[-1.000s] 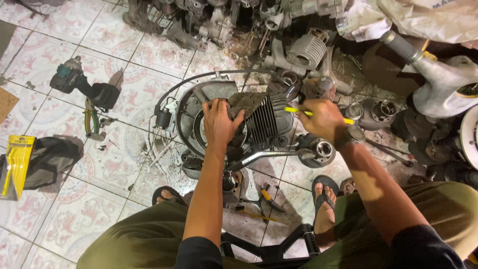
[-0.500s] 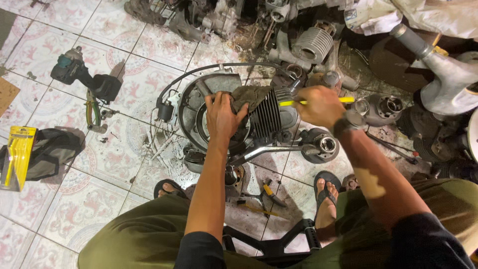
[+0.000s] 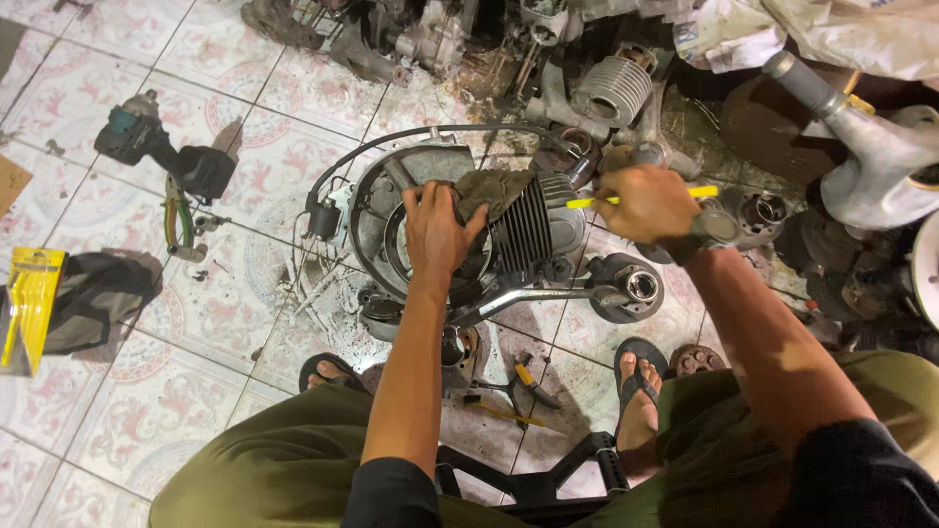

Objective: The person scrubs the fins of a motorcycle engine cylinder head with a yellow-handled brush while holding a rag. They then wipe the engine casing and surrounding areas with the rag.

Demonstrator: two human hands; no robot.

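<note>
A small engine point(image 3: 518, 235) with a finned dark cylinder and a round metal side cover lies on the tiled floor between my feet. My left hand point(image 3: 437, 230) presses a dirty grey rag point(image 3: 494, 191) onto the top of the engine, fingers curled over the cloth. My right hand point(image 3: 646, 202) is closed around a thin yellow tool point(image 3: 587, 202) whose tip points left at the cylinder head. A watch sits on my right wrist. A black cable loops around the engine's far side.
A cordless impact driver point(image 3: 161, 147) and green-handled pliers point(image 3: 176, 220) lie at left, a yellow package point(image 3: 29, 303) on dark cloth farther left. Pliers point(image 3: 528, 381) rest near my feet. Engine parts, a finned cylinder point(image 3: 611, 93) and a scooter body point(image 3: 880, 147) crowd the back and right.
My left hand has shifted a little on the rag over the engine. My right hand with the yellow tool stays by the cylinder head. The camera view has drifted slightly.
</note>
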